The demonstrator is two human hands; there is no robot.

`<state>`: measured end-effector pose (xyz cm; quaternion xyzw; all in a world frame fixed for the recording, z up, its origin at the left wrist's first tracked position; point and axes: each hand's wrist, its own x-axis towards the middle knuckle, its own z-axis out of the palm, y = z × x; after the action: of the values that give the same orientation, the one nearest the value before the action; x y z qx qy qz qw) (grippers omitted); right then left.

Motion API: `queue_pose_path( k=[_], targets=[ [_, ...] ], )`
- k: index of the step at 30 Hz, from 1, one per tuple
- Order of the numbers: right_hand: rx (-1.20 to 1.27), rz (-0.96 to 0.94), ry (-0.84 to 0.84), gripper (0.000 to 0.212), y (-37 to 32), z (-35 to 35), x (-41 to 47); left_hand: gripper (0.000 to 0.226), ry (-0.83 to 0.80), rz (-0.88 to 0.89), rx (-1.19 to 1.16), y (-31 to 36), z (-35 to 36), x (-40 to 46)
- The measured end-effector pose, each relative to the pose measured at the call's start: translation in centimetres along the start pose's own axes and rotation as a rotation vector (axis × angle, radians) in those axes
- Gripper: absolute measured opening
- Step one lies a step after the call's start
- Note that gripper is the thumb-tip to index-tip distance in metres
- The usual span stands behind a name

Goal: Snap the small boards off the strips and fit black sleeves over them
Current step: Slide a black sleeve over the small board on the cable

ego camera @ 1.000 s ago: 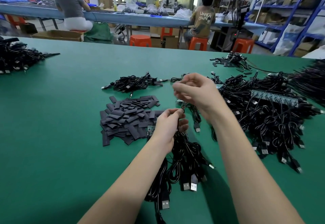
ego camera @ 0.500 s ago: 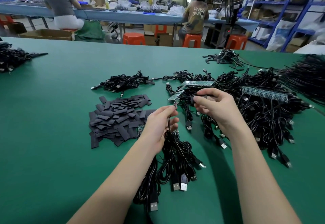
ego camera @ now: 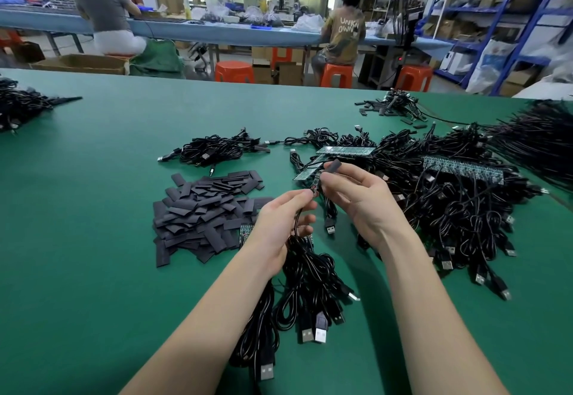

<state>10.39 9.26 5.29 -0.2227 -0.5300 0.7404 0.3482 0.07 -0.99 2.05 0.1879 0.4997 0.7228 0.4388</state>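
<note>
Two bare hands meet above a wide green table (ego camera: 93, 270); to their right sprawls a big tangle of black USB cables (ego camera: 459, 208), to their left a heap of flat black sleeves (ego camera: 204, 217); the left hand (ego camera: 279, 224) pinches a small narrow circuit board (ego camera: 315, 184) on its black cable; the right hand (ego camera: 356, 199) pinches one short black sleeve (ego camera: 333, 166) just above the board.

Green table (ego camera: 93, 270) bears black sleeves (ego camera: 204, 214) (piled), cables (ego camera: 449, 208), board strips (ego camera: 462, 169).
</note>
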Motion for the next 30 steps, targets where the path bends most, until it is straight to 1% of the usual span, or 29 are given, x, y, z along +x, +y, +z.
queue_pose_path(
  k=[5,10,15,20,23,26,30],
  targets=[
    [0.033,-0.061,0.029,0.017,-0.1,-0.4,0.0,0.013,-0.053,-0.003,-0.015,0.1,0.0,-0.2],
    [0.129,-0.136,0.04,0.03,-0.5,-1.4,-0.1,0.013,-0.063,-0.007,-0.01,0.2,-0.1,-0.1],
    [0.075,-0.144,0.026,0.021,-0.3,-1.2,0.0,0.014,-0.066,0.002,0.023,0.0,-0.3,0.0],
    [0.025,-0.156,0.002,0.026,-0.1,-1.1,0.0,0.014,-0.062,0.008,0.043,0.0,-0.3,0.0],
    [0.013,-0.168,-0.009,0.023,-0.1,-1.0,-0.1,0.016,-0.064,0.01,0.053,-0.1,-0.3,0.0],
    [-0.023,-0.162,-0.016,0.019,-0.2,-1.2,-0.2,0.009,-0.058,0.007,0.049,-0.1,-0.4,0.0],
    [-0.023,-0.063,-0.032,0.023,-0.8,-1.8,-0.2,0.012,-0.071,0.019,0.073,-0.1,-0.3,0.0]
  ],
)
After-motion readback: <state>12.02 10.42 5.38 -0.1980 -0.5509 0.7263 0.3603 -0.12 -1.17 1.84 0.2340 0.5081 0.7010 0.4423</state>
